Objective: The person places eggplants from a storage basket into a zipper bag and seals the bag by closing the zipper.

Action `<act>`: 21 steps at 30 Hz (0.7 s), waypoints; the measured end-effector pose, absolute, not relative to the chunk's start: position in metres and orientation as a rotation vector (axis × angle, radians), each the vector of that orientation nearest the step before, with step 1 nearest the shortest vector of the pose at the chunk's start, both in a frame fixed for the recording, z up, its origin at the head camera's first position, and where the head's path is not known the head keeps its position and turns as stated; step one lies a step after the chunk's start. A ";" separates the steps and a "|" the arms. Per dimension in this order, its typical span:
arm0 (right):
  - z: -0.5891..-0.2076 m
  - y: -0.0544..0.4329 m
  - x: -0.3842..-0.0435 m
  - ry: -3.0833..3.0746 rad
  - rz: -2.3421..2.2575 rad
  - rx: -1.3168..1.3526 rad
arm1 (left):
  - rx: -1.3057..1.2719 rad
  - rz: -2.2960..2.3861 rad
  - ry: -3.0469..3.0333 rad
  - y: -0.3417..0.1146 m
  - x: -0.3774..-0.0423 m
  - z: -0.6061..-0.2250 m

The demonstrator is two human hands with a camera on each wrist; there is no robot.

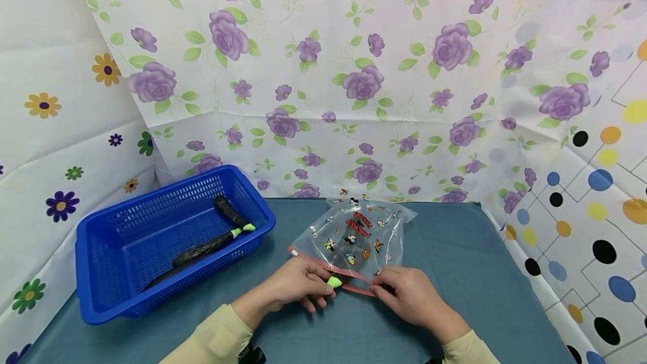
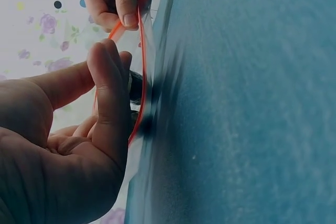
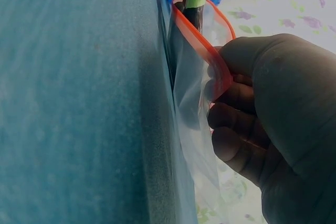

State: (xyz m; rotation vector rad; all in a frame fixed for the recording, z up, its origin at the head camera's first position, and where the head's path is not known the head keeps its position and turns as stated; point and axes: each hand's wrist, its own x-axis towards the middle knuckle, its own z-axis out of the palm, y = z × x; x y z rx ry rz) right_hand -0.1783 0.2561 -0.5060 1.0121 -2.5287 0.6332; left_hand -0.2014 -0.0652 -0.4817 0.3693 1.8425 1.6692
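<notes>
A clear zip bag (image 1: 313, 235) with cartoon prints and a red-orange zip edge lies on the table, its mouth facing me. My left hand (image 1: 295, 284) pinches the green stem (image 1: 334, 282) of a long dark eggplant at the mouth. In the right wrist view the dark eggplant body (image 3: 193, 17) passes inside the red rim, most of it hidden. My right hand (image 1: 411, 299) pinches the right end of the bag's rim (image 3: 223, 80) between thumb and fingers, holding the mouth apart. Dark shapes (image 2: 136, 87) show within the opening in the left wrist view.
A blue perforated basket (image 1: 151, 195) stands at the left. It holds several dark, long vegetables (image 1: 207, 248), some with light green stems. The blue-grey tablecloth (image 1: 455, 251) runs up to flowered sheets (image 1: 328, 72) behind and dotted ones at the right.
</notes>
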 end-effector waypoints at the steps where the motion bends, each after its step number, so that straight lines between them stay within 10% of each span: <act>1: -0.506 0.256 -0.178 -2.531 0.630 1.010 | 0.364 1.671 1.849 -0.065 -0.201 -0.482; 21: -0.506 0.256 -0.178 -2.515 0.635 1.019 | 0.363 1.630 1.974 -0.062 -0.203 -0.491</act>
